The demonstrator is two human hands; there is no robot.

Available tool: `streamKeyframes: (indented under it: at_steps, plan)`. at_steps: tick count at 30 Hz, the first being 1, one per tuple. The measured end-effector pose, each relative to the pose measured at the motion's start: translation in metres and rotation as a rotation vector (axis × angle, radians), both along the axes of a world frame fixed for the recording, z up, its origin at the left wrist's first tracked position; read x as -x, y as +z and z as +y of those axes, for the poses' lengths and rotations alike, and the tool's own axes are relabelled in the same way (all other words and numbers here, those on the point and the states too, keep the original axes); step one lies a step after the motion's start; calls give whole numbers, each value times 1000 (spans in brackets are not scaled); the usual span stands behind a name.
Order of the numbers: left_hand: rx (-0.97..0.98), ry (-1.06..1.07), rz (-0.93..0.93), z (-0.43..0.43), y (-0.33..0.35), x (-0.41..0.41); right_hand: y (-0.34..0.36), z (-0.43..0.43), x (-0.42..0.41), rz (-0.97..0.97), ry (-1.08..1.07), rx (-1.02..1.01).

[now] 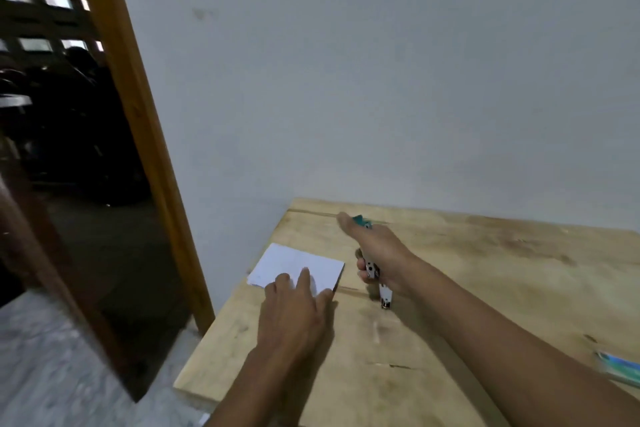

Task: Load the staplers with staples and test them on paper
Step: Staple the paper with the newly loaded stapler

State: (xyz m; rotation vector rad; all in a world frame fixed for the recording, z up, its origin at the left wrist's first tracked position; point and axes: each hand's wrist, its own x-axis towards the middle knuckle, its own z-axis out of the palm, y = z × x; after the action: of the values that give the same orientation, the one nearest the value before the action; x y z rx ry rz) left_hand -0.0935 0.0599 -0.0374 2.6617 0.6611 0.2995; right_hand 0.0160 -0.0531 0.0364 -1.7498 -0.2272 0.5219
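A small white stack of paper [294,262] lies near the left edge of the wooden table [485,270]. My left hand [294,312] rests on the paper's near corner with straight fingers. To the right of the paper, my right hand [377,250] grips a stapler [375,276]. The stapler's teal top pokes out past my thumb, and its metal end points down toward the table. My palm hides most of the stapler's body.
A teal and white flat object [620,366] lies at the table's right edge, blurred. A white wall stands behind the table. At the left are a wooden door frame [138,107] and a dark doorway, with grey floor below.
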Motion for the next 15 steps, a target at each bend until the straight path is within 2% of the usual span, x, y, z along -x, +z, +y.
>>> streamKeyframes:
  at_steps: [2, 4, 7, 10, 13, 15]
  plan:
    - [-56, -30, -19, 24, -10, 0, -11, 27, -5, -233, 29, 251]
    - [3, -75, -118, 43, -16, 2, -20, 46, -6, -436, -6, 528]
    - [90, -123, -192, 53, -14, 9, -32, 59, -3, -456, 71, 721]
    - [165, -96, -232, 54, -13, 10, -44, 67, -5, -357, 98, 669]
    - [356, -1, -298, 52, -9, 7, -46, 67, -7, -85, 45, 335]
    - [534, 147, -336, 53, 2, 3, -41, 57, -8, 36, 58, 132]
